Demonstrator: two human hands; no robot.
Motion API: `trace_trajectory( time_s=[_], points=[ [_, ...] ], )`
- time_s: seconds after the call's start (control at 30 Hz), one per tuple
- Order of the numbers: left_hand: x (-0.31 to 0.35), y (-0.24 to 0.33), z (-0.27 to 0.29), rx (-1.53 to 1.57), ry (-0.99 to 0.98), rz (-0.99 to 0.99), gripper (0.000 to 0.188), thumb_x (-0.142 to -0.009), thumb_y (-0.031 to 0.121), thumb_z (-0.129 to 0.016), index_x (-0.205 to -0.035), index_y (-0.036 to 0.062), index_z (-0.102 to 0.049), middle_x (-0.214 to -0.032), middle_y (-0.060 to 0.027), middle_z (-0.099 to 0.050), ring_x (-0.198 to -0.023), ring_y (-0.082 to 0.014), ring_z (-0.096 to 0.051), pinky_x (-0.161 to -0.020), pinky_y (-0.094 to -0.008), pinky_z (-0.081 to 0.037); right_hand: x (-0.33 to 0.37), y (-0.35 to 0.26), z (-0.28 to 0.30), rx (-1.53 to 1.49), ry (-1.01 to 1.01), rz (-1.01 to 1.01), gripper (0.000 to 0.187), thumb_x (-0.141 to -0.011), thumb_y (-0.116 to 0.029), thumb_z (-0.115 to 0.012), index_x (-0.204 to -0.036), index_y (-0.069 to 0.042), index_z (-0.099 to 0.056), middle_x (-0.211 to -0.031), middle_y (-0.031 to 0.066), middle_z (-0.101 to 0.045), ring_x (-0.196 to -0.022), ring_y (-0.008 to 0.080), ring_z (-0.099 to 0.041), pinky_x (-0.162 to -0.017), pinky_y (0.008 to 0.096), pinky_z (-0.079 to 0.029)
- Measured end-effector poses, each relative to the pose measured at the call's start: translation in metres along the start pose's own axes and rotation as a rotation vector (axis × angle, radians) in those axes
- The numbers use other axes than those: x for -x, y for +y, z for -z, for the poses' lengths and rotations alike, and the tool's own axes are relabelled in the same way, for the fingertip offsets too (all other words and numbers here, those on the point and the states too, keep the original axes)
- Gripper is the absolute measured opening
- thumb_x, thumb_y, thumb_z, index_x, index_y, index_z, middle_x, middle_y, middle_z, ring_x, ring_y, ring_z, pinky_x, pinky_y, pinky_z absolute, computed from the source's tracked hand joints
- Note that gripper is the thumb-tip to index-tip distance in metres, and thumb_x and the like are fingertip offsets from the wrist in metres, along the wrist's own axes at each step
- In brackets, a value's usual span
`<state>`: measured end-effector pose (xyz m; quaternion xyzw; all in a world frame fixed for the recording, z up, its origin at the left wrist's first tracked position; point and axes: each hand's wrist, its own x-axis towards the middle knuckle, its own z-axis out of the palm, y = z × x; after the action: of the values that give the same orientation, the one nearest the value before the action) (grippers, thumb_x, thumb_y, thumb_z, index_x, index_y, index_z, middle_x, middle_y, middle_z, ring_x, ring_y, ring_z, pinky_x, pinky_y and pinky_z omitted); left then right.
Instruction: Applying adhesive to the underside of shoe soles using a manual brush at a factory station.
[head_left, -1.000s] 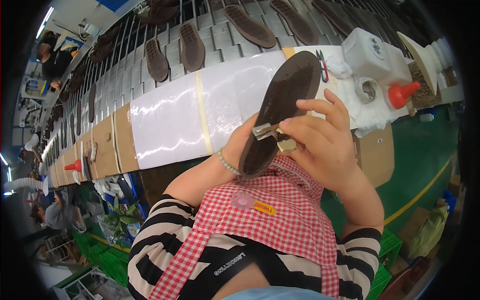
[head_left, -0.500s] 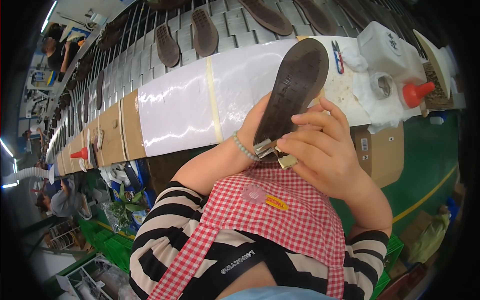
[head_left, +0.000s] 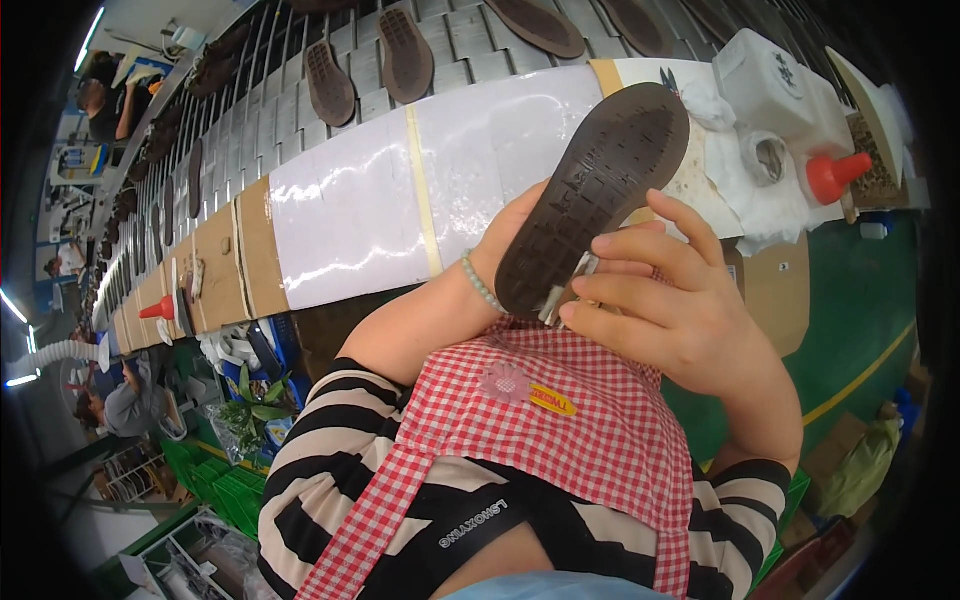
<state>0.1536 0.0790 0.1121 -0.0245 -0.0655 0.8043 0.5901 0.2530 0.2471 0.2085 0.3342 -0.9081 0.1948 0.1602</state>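
A dark brown shoe sole [head_left: 600, 185] is held up in front of me, its patterned, studded face showing and its narrower end toward my apron. My left hand [head_left: 508, 235] grips it from behind along its left edge; most of those fingers are hidden by the sole. At the lower right edge of the sole is my right hand [head_left: 665, 290], fingers bent and thumb side toward that edge. Between its fingertips and the sole sits a small pale, shiny piece [head_left: 551, 304], too partly covered to name.
Several brown soles [head_left: 405, 55] lie on the slatted metal conveyor [head_left: 460, 75]. Before it runs a white-covered bench [head_left: 350, 215]. At right stand a white plastic container [head_left: 765, 85], a red-capped nozzle [head_left: 835, 178], a clear cup [head_left: 768, 160] and partly hidden snips [head_left: 669, 80].
The sole has moved slightly right and turned a little. My right hand has shifted right with it, and the cream-tipped piece by its fingers is now mostly hidden.
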Motion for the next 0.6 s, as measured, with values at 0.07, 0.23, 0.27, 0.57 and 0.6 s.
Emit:
trace_trajectory(
  time_s=[0.07,0.23,0.27,0.57,0.6],
  points=[
    [-0.003,0.002,-0.006,-0.043,0.029,-0.035,0.048,-0.109,0.025,-0.032,-0.148,-0.0023,-0.04,-0.146,-0.027,-0.046,-0.135,-0.0397,-0.049,-0.11,-0.0501,-0.048,0.002,-0.001,0.009,0.038,0.011,-0.027,0.026,-0.075,-0.018,-0.073,-0.101,-0.019,-0.076,-0.1,-0.004,-0.071,-0.114,0.0205,-0.062,-0.114,0.0556,-0.037],
    [-0.007,0.004,-0.009,-0.201,0.091,-0.197,0.045,-0.107,0.029,-0.041,-0.14,0.0018,-0.052,-0.145,-0.0169,-0.052,-0.145,-0.0415,-0.034,-0.112,-0.0662,-0.04,0.009,-0.005,0.01,0.108,0.181,-0.231,0.044,-0.062,-0.012,-0.084,-0.105,-0.009,-0.073,-0.099,0.004,-0.071,-0.107,0.0259,-0.064,-0.106,0.0527,-0.041],
    [-0.008,0.004,-0.01,-0.198,0.088,-0.195,0.045,-0.107,0.029,-0.041,-0.14,0.0018,-0.052,-0.145,-0.0169,-0.052,-0.145,-0.0415,-0.034,-0.112,-0.0662,-0.04,0.012,-0.006,0.007,0.111,0.178,-0.232,0.044,-0.062,-0.012,-0.084,-0.105,-0.009,-0.073,-0.099,0.004,-0.071,-0.107,0.0259,-0.064,-0.106,0.0527,-0.041],
    [-0.013,0.008,-0.012,-0.159,0.074,-0.26,0.046,-0.106,0.03,-0.039,-0.141,0.0023,-0.052,-0.148,-0.0163,-0.049,-0.146,-0.0388,-0.034,-0.117,-0.0629,-0.034,0.025,-0.012,-0.022,-0.475,0.234,-0.564,0.05,-0.067,-0.013,-0.089,-0.11,0.001,-0.068,-0.107,0.0141,-0.068,-0.108,0.0299,-0.063,-0.103,0.0501,-0.046],
    [-0.012,0.008,-0.012,-0.158,0.075,-0.26,0.046,-0.106,0.03,-0.039,-0.141,0.0023,-0.052,-0.148,-0.0163,-0.049,-0.146,-0.0388,-0.034,-0.117,-0.0629,-0.034,0.025,-0.012,-0.022,-0.476,0.234,-0.565,0.05,-0.067,-0.013,-0.089,-0.11,0.001,-0.068,-0.107,0.0141,-0.068,-0.108,0.0299,-0.063,-0.103,0.0501,-0.046]
  ],
)
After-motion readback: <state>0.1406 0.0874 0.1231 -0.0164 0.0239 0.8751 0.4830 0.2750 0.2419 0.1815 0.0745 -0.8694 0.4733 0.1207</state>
